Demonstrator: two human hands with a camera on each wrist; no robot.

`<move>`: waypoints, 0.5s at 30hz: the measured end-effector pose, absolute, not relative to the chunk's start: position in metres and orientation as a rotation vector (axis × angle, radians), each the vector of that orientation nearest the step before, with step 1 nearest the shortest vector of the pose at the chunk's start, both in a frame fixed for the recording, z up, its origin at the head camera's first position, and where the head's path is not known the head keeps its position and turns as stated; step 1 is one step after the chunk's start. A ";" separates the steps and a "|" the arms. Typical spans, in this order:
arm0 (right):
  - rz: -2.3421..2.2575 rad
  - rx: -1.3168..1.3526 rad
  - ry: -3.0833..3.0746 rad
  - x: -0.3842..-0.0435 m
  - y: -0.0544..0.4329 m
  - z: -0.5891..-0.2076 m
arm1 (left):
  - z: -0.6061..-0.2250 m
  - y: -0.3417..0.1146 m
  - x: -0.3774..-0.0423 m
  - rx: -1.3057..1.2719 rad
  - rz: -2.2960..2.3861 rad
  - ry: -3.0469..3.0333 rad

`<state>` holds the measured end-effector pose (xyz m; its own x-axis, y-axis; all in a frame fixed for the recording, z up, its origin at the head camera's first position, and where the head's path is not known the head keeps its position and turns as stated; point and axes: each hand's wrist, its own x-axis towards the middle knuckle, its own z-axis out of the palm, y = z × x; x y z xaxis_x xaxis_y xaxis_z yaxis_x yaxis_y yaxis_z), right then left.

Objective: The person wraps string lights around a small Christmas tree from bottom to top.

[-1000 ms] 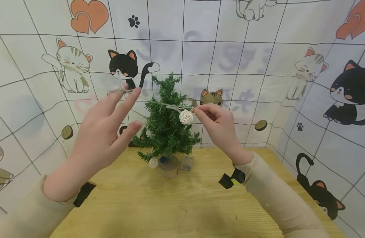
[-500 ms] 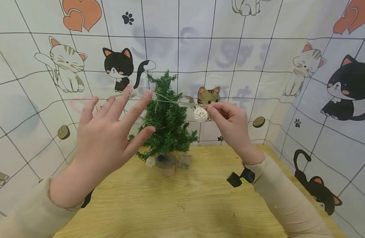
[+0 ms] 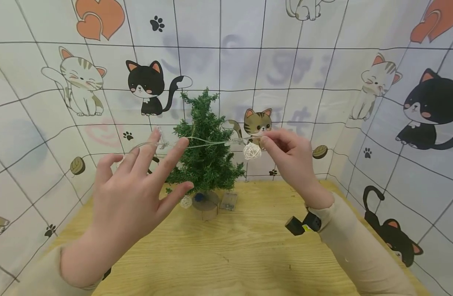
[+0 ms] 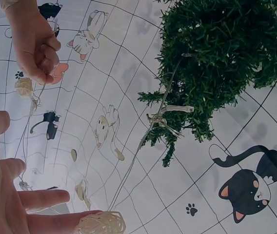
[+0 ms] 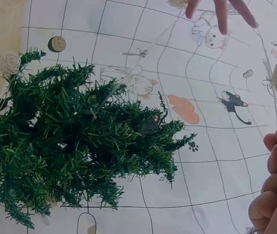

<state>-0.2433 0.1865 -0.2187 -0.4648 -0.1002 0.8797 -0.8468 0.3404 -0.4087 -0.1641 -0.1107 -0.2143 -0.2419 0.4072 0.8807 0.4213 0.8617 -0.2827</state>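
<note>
String light wire point(image 3: 208, 142) runs taut in front of the small green tree point(image 3: 204, 152), which stands near the bench's point(image 3: 230, 255) far edge. The right hand point(image 3: 293, 158) has its grip pinched on the wire beside a white wicker ball point(image 3: 251, 151). The left hand point(image 3: 132, 193) has fingers spread, the wire draped across their tips.

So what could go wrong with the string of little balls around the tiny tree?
The thin wire is stretched between the left hand and the right hand, so a hard tug might tip the little tree. It may also snag in the needles. The rattan ball could slip from the pinching fingers.
</note>
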 end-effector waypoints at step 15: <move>1.012 0.968 -1.773 -0.233 0.178 -0.216 | -0.227 -0.120 -0.154 -0.571 -0.064 -1.872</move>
<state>-0.2330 0.1778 -0.2160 -0.3351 -0.2036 0.9199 -0.8957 0.3716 -0.2441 -0.1535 -0.1200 -0.2272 -0.2603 0.3536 0.8984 0.4145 0.8813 -0.2268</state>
